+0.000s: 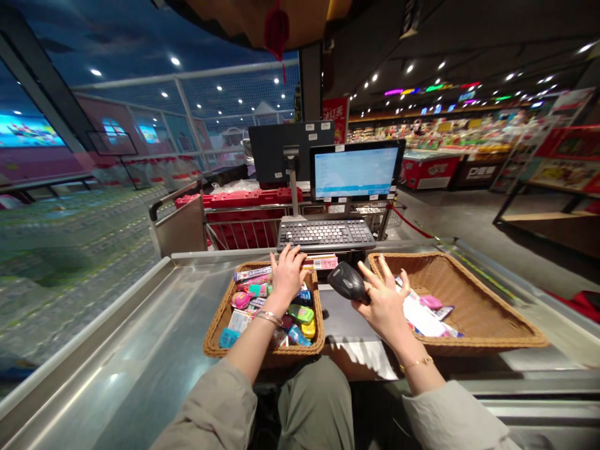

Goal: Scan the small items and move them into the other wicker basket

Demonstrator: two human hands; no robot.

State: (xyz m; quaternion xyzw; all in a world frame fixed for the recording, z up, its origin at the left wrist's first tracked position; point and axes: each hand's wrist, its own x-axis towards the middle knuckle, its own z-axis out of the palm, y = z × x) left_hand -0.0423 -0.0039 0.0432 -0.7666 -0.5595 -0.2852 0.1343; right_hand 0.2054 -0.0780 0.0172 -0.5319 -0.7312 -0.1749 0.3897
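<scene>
On the stainless-steel checkout counter (126,325) sits a wicker basket (216,330) heaped with bright sweet packets (300,314). The left hand (288,278) rests open on the pile, its fingertips (287,251) on a long striped carton (253,273) by the basket's far rim. Beyond it stand a keyboard (327,234) and a till monitor (355,170). Apart from the left, the right hand (387,303) spreads its fingers, with a black handheld barcode scanner (347,281) lodged at the thumb. Farther right, a second wicker basket (473,294) holds white papers (422,317) and a pink packet (430,302).
</scene>
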